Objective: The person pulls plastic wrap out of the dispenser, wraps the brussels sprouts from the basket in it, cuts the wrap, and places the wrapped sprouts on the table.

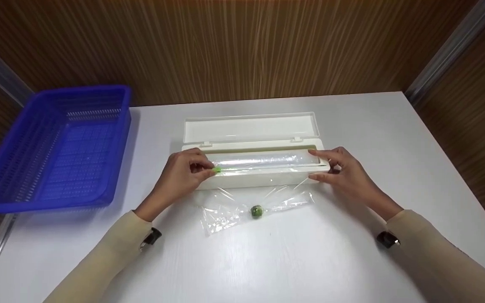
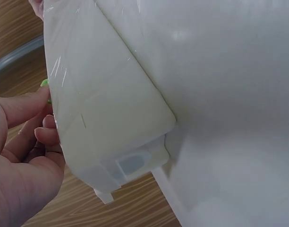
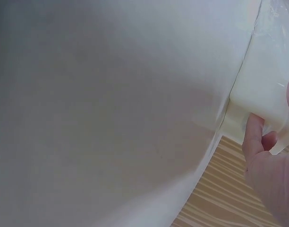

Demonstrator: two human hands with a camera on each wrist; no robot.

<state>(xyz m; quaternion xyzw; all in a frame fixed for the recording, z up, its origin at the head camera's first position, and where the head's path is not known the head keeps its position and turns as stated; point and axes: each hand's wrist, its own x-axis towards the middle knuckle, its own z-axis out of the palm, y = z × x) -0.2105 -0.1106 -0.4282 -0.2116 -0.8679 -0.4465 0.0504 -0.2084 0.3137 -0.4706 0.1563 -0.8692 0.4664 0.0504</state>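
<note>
One white dispenser box (image 1: 246, 181) stands on the table (image 1: 267, 269), lid (image 1: 251, 129) open on its far side, clear film roll (image 1: 263, 159) inside; we note the left hand (image 1: 180, 171), fingers pinching a green slider (image 1: 217, 169) at its front left, and the right hand (image 1: 349, 171), fingers gripping its right end. A film sheet (image 1: 221, 219) trails from it onto the table, a small green round object (image 1: 257, 211) at the sheet, over or under we cannot tell. Well left, we see a blue basket (image 1: 86, 153).
</note>
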